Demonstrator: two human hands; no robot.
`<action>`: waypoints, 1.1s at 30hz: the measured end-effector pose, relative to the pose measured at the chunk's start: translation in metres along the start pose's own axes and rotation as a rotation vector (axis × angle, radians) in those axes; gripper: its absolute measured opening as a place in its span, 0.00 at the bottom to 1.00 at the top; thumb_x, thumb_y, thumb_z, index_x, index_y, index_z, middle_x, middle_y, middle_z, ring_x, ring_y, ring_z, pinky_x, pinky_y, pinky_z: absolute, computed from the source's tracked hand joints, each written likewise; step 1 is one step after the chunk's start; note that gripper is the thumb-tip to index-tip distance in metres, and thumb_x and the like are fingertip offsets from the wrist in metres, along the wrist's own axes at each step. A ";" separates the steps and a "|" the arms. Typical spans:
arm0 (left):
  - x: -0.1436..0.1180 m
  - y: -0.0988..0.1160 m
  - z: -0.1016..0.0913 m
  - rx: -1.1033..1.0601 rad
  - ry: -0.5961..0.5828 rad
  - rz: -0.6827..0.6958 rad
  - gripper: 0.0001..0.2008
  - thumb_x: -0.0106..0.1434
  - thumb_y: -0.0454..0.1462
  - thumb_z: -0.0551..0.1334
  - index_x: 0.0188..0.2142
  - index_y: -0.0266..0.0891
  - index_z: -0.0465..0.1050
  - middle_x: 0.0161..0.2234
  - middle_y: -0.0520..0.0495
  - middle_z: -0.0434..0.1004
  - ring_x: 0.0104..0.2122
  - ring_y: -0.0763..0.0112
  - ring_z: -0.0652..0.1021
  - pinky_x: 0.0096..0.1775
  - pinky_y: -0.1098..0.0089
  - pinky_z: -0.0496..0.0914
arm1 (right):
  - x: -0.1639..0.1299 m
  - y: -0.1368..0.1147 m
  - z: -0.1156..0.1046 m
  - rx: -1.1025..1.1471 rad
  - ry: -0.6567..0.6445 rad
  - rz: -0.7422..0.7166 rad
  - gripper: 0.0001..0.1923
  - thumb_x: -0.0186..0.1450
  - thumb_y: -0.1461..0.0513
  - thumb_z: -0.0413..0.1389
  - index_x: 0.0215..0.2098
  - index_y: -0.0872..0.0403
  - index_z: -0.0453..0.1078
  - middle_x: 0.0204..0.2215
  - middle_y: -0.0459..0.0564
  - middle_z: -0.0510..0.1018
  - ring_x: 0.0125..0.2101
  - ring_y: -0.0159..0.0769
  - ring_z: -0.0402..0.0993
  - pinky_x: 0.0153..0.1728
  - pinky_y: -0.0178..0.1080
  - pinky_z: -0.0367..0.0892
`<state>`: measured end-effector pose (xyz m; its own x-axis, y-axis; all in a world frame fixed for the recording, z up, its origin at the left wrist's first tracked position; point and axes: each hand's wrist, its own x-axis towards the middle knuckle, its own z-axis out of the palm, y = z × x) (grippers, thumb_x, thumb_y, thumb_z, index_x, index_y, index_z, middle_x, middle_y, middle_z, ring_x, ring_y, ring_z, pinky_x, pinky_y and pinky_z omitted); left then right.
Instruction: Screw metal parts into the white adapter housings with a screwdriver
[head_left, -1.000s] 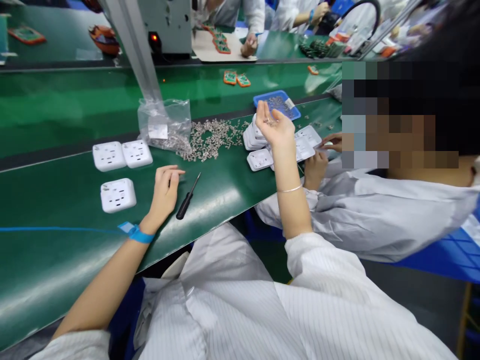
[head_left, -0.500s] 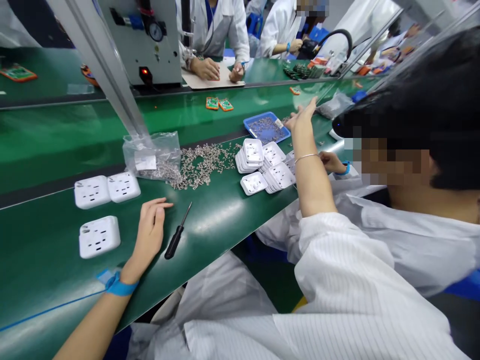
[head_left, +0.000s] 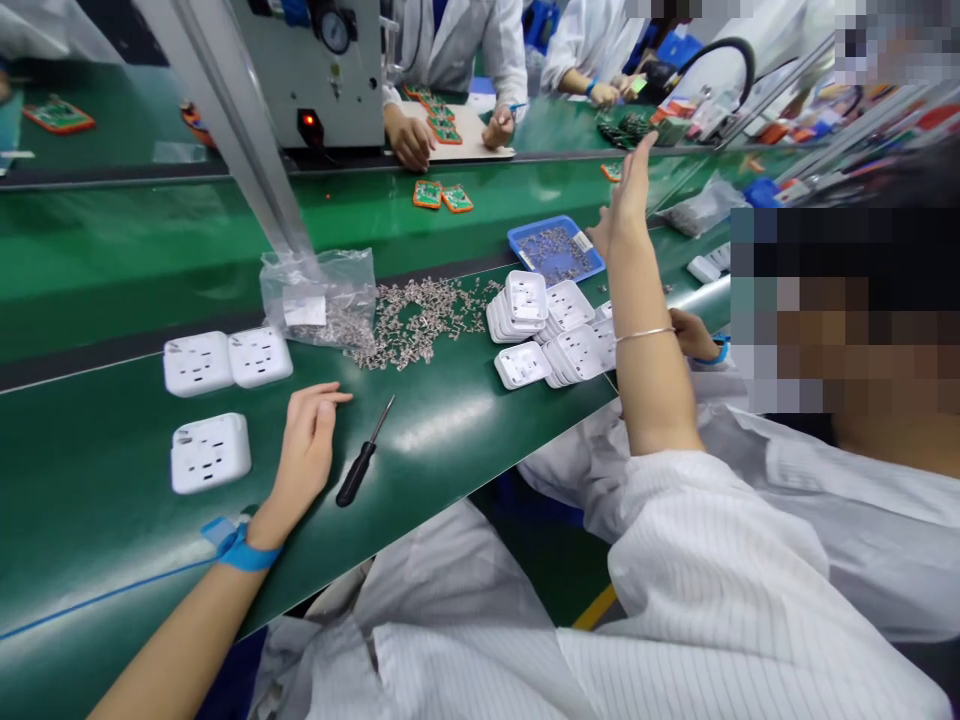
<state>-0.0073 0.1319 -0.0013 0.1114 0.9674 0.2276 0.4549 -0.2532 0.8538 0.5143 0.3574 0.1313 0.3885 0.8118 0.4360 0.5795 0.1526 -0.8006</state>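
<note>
Screwdriver (head_left: 364,464) lying on green belt (head_left: 112,560), just beside left hand (head_left: 304,455), not touching. Left hand resting palm down, fingers loose, gripping nothing. Right hand (head_left: 626,200) stretching out flat above belt, fingers spread, empty, near blue tray (head_left: 555,248) of small metal parts. Step, by judgement: reaching for parts between assemblies. Next move calling for pinch on metal contacts, either tray or loose pile (head_left: 420,315). White socket covers (head_left: 544,325) stacking nearby; co-worker's hand (head_left: 694,335) beside them.

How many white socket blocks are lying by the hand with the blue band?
3. Two socket blocks sit side by side past the left hand; one lies alone beside it.
</note>
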 end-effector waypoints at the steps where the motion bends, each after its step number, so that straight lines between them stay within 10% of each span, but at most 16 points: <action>1: 0.000 0.001 0.000 0.006 0.001 0.007 0.20 0.75 0.48 0.48 0.46 0.42 0.76 0.52 0.42 0.72 0.56 0.62 0.72 0.61 0.55 0.66 | -0.016 -0.016 0.008 0.044 -0.036 0.086 0.45 0.72 0.40 0.22 0.75 0.58 0.40 0.72 0.71 0.50 0.61 0.43 0.70 0.54 0.56 0.68; 6: 0.001 0.003 0.001 0.006 0.004 -0.003 0.16 0.73 0.47 0.55 0.45 0.42 0.76 0.52 0.42 0.71 0.56 0.62 0.72 0.56 0.58 0.70 | -0.122 -0.095 0.072 0.379 -0.427 0.113 0.53 0.60 0.40 0.61 0.74 0.37 0.39 0.76 0.47 0.40 0.67 0.52 0.60 0.62 0.56 0.66; 11: 0.001 0.001 0.002 -0.033 0.009 0.022 0.12 0.71 0.43 0.58 0.46 0.40 0.75 0.53 0.41 0.68 0.56 0.63 0.73 0.55 0.60 0.72 | -0.194 -0.101 0.168 0.217 -0.704 -0.030 0.56 0.59 0.42 0.63 0.74 0.46 0.38 0.74 0.55 0.45 0.73 0.57 0.45 0.68 0.62 0.55; 19: 0.008 -0.003 -0.002 -0.059 0.054 0.027 0.10 0.69 0.41 0.58 0.46 0.40 0.74 0.53 0.41 0.67 0.55 0.63 0.73 0.55 0.59 0.72 | -0.185 -0.096 0.224 -0.238 -0.604 -0.160 0.18 0.65 0.70 0.50 0.51 0.61 0.74 0.51 0.61 0.79 0.52 0.46 0.76 0.62 0.49 0.66; 33: 0.006 -0.004 -0.003 -0.049 0.020 0.032 0.10 0.70 0.39 0.57 0.46 0.40 0.75 0.53 0.40 0.68 0.58 0.60 0.71 0.58 0.56 0.69 | -0.182 -0.088 0.266 -0.412 -0.744 -0.338 0.11 0.69 0.67 0.54 0.48 0.60 0.72 0.49 0.64 0.72 0.53 0.52 0.70 0.58 0.54 0.64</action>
<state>-0.0110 0.1387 -0.0015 0.1073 0.9584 0.2645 0.4077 -0.2851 0.8675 0.2019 0.3464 0.0135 -0.3270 0.9362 0.1288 0.8436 0.3506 -0.4067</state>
